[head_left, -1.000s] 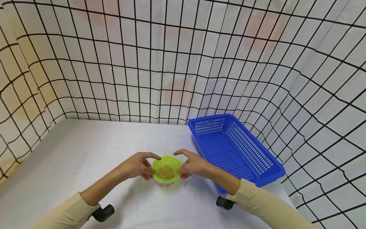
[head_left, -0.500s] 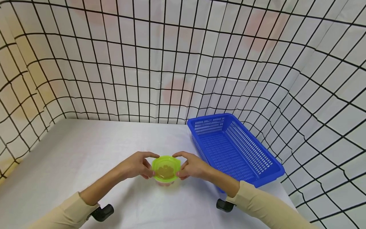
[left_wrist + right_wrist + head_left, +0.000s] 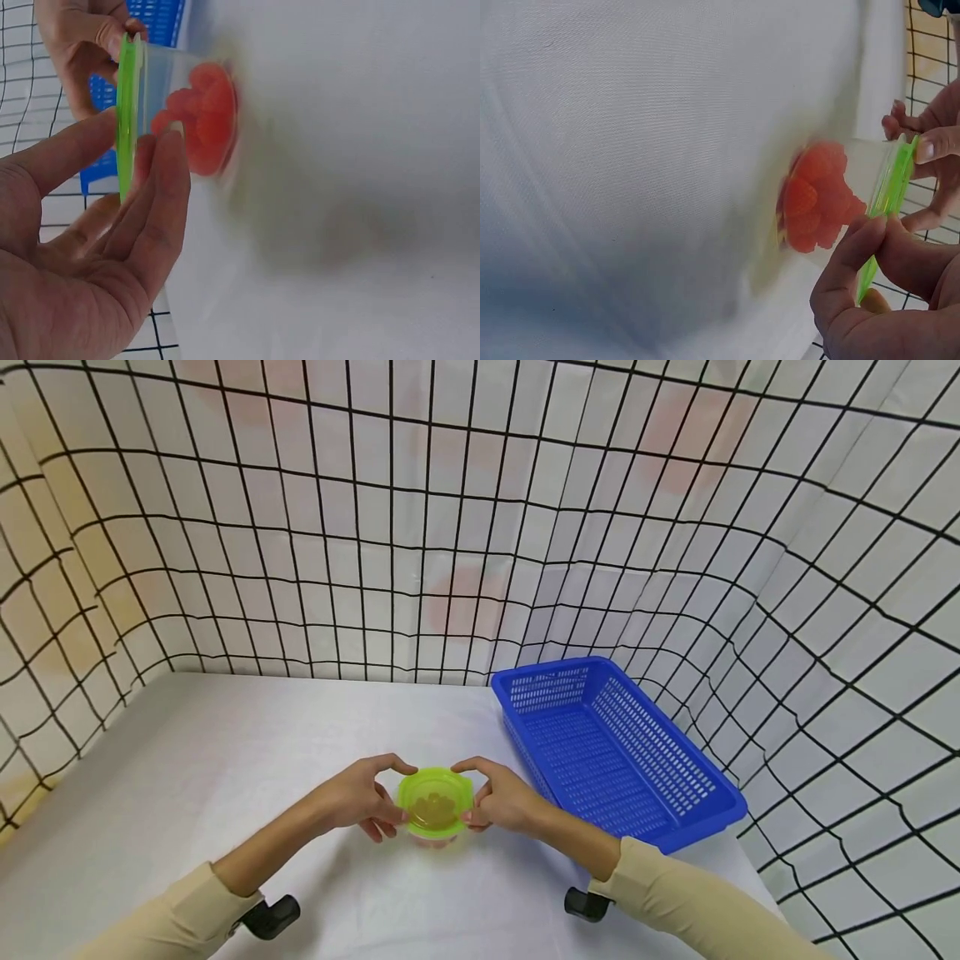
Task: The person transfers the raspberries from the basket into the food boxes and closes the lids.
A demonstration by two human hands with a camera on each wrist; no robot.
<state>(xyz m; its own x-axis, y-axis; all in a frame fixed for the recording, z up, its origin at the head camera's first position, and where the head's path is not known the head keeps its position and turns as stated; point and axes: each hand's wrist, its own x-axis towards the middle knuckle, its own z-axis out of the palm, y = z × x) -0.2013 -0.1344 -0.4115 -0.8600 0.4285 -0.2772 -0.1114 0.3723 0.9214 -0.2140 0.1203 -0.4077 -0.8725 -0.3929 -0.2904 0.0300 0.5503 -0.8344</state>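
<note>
A round, clear plastic container (image 3: 163, 79) stands upright on the white cloth, topped by a translucent green lid (image 3: 435, 793). Inside it, orange-red bumpy pieces that look like berries (image 3: 816, 196) lie at the bottom. My left hand (image 3: 354, 795) grips the lid's left edge, its thumb on top and other fingers under the rim beside the container wall. On the opposite side, my right hand (image 3: 512, 797) pinches the rim between thumb and a bent finger, as the right wrist view shows. Both index fingers curve to the lid's far edge. Whether the lid is fully pressed down, I cannot tell.
A blue perforated plastic basket (image 3: 542, 752) stands to the right, close to my right forearm. White sheeting with a black grid net (image 3: 412, 552) encloses the back and sides of the table (image 3: 247, 735). Dark devices (image 3: 272, 918) are strapped at both wrists.
Both index fingertips have closed in slightly on the lid's far edge. My left hand's lower fingers have spread downward a little in the last half second. The container and basket stay in place.
</note>
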